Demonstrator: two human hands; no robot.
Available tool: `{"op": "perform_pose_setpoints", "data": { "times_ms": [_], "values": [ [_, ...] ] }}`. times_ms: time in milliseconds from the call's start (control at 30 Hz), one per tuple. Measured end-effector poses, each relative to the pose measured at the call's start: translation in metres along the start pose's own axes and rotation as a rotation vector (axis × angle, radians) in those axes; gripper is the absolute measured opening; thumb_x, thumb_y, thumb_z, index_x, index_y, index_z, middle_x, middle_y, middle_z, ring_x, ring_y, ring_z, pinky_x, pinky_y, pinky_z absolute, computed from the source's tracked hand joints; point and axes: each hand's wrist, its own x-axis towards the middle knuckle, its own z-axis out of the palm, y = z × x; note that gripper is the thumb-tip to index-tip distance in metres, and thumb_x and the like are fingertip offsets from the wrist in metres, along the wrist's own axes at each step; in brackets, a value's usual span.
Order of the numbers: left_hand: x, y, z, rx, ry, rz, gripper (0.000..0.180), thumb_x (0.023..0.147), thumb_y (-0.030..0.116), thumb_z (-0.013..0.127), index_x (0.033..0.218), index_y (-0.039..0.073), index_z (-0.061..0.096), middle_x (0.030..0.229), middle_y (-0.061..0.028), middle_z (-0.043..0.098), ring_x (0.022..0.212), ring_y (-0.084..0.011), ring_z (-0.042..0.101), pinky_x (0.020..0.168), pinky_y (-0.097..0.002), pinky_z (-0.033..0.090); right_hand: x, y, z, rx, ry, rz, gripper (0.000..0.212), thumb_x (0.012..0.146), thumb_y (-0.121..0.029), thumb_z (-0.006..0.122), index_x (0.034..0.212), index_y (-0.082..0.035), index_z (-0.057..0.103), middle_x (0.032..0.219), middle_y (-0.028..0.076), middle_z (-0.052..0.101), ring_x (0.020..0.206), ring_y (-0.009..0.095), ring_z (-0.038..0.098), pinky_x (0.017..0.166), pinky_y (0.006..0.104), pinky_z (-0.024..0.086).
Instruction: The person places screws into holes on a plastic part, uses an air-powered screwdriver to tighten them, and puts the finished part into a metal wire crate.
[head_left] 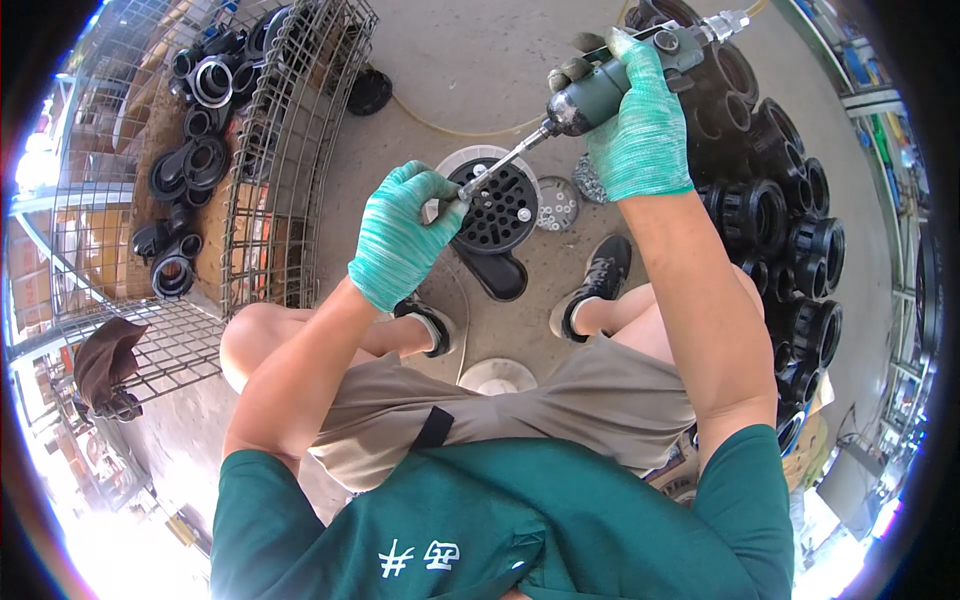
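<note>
My right hand [645, 130], in a green and white knit glove, grips a dark green air-powered driver [588, 98] with a long metal shaft slanting down to the left. My left hand [405, 232], gloved alike, is closed at the shaft's socket end [470, 188]; a small metal piece shows under its fingers, its kind unclear. Just below and right of that tip lies a round black slotted drain grate [485, 228] on a black plastic drain body [497, 275], with a bolt [524, 214] standing in its right side.
Beside the grate are a dish of nuts [557, 212] and a container of small metal fasteners [590, 180]. Stacked black pipe fittings [765, 215] rise on the right. A wire cage [280, 150] with black fittings stands left. A hose [450, 128] crosses the floor.
</note>
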Motion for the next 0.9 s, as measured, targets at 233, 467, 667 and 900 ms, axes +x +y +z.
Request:
{"op": "perform_pose_setpoints", "data": {
  "times_ms": [233, 467, 667, 900],
  "values": [
    [0.003, 0.001, -0.002, 0.026, -0.006, 0.019, 0.013, 0.078, 0.002, 0.079, 0.087, 0.001, 0.07, 0.084, -0.0122, 0.063, 0.076, -0.0284, 0.061, 0.071, -0.0361, 0.051, 0.001, 0.002, -0.001, -0.015, -0.003, 0.031, 0.026, 0.095, -0.022, 0.063, 0.106, 0.002, 0.059, 0.084, 0.013, 0.062, 0.076, 0.022, 0.064, 0.075, 0.0406, 0.058],
    [0.003, 0.001, -0.005, -0.112, -0.116, -0.159, 0.014, 0.085, 0.006, 0.077, 0.095, 0.0, 0.07, 0.087, -0.0074, 0.066, 0.079, -0.018, 0.062, 0.072, -0.0325, 0.051, -0.003, 0.0, 0.006, -0.038, 0.015, -0.016, 0.027, 0.095, -0.023, 0.064, 0.106, 0.001, 0.059, 0.082, 0.012, 0.062, 0.075, 0.024, 0.064, 0.074, 0.0411, 0.058],
    [-0.001, -0.005, 0.0, -0.328, -0.21, -0.266, 0.017, 0.09, 0.009, 0.073, 0.104, -0.001, 0.07, 0.09, -0.0045, 0.067, 0.082, -0.012, 0.059, 0.075, -0.03, 0.051, 0.0, -0.002, -0.005, 0.067, -0.036, 0.047, 0.021, 0.091, -0.014, 0.067, 0.105, -0.003, 0.057, 0.091, 0.011, 0.065, 0.074, 0.024, 0.068, 0.068, 0.0412, 0.059],
    [0.003, -0.029, 0.013, -0.009, -0.262, -0.13, 0.02, 0.083, 0.01, 0.078, 0.099, -0.001, 0.072, 0.094, -0.0127, 0.067, 0.085, -0.0254, 0.065, 0.078, -0.0352, 0.052, -0.018, 0.018, -0.001, -0.079, -0.186, 0.092, 0.026, 0.087, -0.009, 0.075, 0.108, -0.001, 0.06, 0.096, 0.012, 0.067, 0.081, 0.023, 0.07, 0.069, 0.037, 0.061]
  ]
}}
